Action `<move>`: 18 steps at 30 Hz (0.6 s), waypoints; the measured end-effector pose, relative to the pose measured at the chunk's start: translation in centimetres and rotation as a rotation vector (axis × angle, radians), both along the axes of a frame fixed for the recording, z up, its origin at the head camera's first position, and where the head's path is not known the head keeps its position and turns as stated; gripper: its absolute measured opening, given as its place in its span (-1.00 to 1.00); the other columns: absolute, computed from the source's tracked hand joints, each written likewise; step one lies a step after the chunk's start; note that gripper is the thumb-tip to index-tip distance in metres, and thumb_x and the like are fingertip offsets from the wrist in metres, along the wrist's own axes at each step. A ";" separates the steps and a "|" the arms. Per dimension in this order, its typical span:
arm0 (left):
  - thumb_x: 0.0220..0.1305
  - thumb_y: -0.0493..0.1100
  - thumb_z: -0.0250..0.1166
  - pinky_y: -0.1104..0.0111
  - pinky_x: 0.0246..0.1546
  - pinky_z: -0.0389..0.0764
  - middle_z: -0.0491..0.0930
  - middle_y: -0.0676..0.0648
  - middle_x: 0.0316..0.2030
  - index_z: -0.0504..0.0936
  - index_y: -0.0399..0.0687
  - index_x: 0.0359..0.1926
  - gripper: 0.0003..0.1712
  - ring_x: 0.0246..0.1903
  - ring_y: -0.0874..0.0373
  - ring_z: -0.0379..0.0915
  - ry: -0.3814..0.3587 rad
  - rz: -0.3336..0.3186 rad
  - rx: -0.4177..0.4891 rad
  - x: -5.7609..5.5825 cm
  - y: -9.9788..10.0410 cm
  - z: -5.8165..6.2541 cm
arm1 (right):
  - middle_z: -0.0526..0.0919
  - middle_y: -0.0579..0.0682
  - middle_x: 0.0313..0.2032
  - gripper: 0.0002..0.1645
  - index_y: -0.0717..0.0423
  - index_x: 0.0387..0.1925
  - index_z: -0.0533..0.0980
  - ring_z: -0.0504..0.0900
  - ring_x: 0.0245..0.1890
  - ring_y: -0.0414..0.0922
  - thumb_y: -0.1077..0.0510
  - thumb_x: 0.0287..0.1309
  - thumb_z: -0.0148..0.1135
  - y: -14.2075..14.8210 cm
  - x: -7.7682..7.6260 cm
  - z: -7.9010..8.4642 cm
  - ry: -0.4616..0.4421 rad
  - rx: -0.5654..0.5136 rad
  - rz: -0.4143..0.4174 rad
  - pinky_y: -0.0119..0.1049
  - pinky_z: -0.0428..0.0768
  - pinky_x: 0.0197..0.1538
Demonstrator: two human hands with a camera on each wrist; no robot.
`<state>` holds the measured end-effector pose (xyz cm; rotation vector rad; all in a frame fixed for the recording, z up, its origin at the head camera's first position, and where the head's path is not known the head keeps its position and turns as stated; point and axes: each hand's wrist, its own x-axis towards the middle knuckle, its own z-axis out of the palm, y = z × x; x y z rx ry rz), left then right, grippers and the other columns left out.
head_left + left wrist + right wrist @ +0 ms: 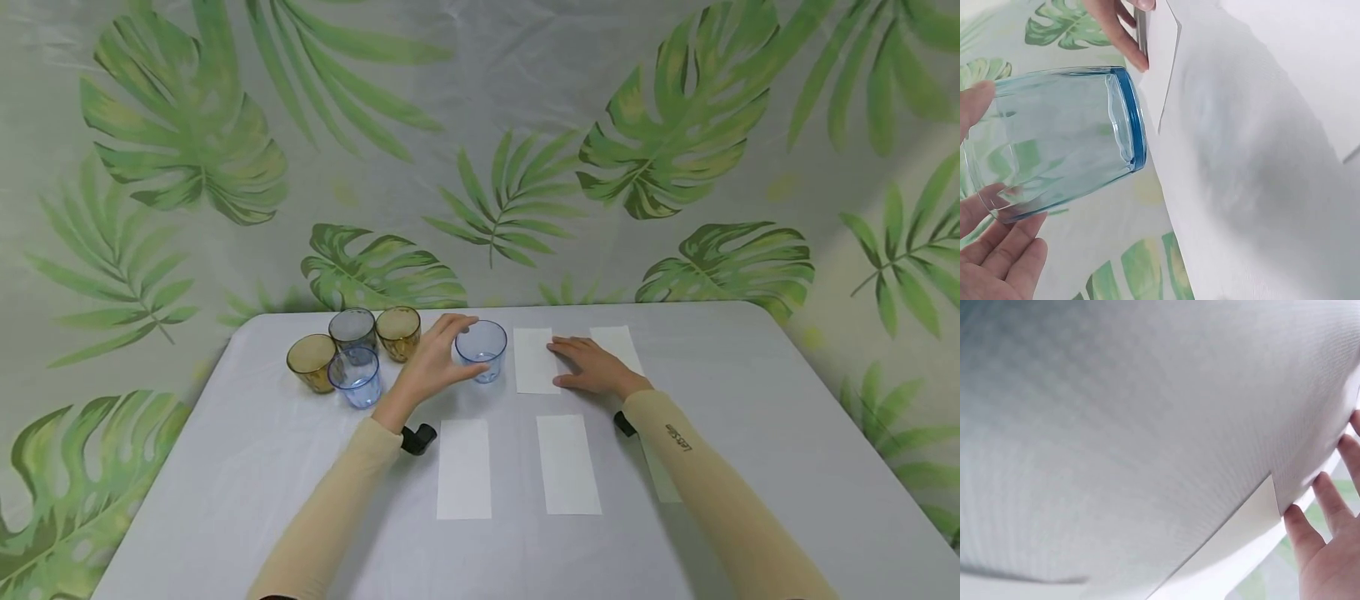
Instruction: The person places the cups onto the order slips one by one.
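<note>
A clear blue glass tumbler [482, 340] is upright in my left hand [433, 360], gripped between the thumb on the near side and the fingers at the far rim. In the left wrist view, the tumbler [1063, 134] has its thick blue base over the white tabletop, with a shadow beneath. To its right lies a white paper card [534, 362]. My right hand [597, 368] rests with extended fingers at that card's right edge. The right wrist view shows fingertips [1294, 519] at a card corner [1266, 503].
Left of my left hand stand two amber glasses [312, 360] [398, 332], a grey glass [352, 328] and another blue tumbler [356, 379]. More white cards lie nearer me [464, 471] [569, 467], and another card [617, 346] sits behind my right hand. A leaf-patterned curtain [525, 100] backs the table.
</note>
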<state>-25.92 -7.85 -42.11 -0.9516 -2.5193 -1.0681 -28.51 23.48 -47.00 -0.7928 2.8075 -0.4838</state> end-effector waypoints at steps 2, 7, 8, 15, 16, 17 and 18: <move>0.01 -0.05 0.52 0.14 -0.01 0.53 0.42 -0.21 0.08 0.42 -0.28 0.24 -0.19 0.00 -0.09 0.43 -0.001 -0.007 -0.001 -0.2 0.3 0.0 | 0.15 0.25 0.38 -0.17 0.26 0.38 0.20 0.04 0.37 0.26 -0.09 0.25 0.22 -0.1 0.0 0.1 -0.001 0.002 0.000 0.18 0.06 0.34; 0.00 -0.07 0.53 0.16 0.00 0.52 0.43 -0.22 0.07 0.42 -0.28 0.23 -0.19 0.02 -0.10 0.43 -0.003 -0.023 0.010 -0.6 1.0 -0.3 | 0.15 0.26 0.38 -0.17 0.27 0.38 0.20 0.04 0.36 0.27 -0.08 0.24 0.22 -0.1 0.0 0.0 0.000 0.006 0.003 0.18 0.06 0.34; 0.00 -0.07 0.53 0.16 0.01 0.52 0.42 -0.22 0.07 0.42 -0.28 0.23 -0.19 0.03 -0.10 0.43 -0.006 -0.025 0.012 -0.6 1.2 -0.4 | 0.15 0.26 0.38 -0.17 0.27 0.38 0.20 0.04 0.36 0.27 -0.08 0.24 0.22 -0.1 0.0 0.0 0.000 0.008 0.001 0.18 0.06 0.34; 0.01 -0.07 0.52 0.15 -0.03 0.53 0.42 -0.19 0.08 0.42 -0.28 0.24 -0.19 0.00 -0.08 0.43 -0.027 -0.040 0.019 -1.2 2.3 -0.9 | 0.15 0.26 0.38 -0.17 0.27 0.38 0.20 0.05 0.36 0.27 -0.07 0.24 0.22 -0.2 0.2 0.2 -0.005 0.007 -0.007 0.17 0.05 0.35; 0.01 -0.07 0.52 0.15 -0.03 0.53 0.42 -0.19 0.09 0.42 -0.29 0.24 -0.19 0.00 -0.07 0.43 -0.036 -0.041 0.020 -1.2 2.5 -0.9 | 0.15 0.26 0.38 -0.17 0.27 0.38 0.20 0.04 0.36 0.27 -0.07 0.24 0.22 -0.2 0.2 0.3 -0.006 0.005 -0.006 0.17 0.05 0.35; 0.01 -0.07 0.52 0.16 -0.02 0.52 0.41 -0.18 0.09 0.41 -0.27 0.25 -0.18 0.01 -0.06 0.42 -0.044 -0.039 0.016 -1.3 2.7 -0.9 | 0.15 0.26 0.38 -0.17 0.27 0.38 0.20 0.05 0.36 0.27 -0.07 0.24 0.22 -0.2 0.2 0.3 -0.002 0.005 -0.002 0.17 0.06 0.35; 0.01 -0.07 0.52 0.16 -0.01 0.52 0.41 -0.18 0.10 0.41 -0.27 0.25 -0.18 0.02 -0.07 0.42 -0.051 -0.039 0.014 -1.3 2.9 -0.9 | 0.15 0.26 0.38 -0.18 0.28 0.38 0.21 0.06 0.36 0.28 -0.07 0.24 0.22 -0.3 0.2 0.3 0.003 0.006 0.001 0.18 0.07 0.34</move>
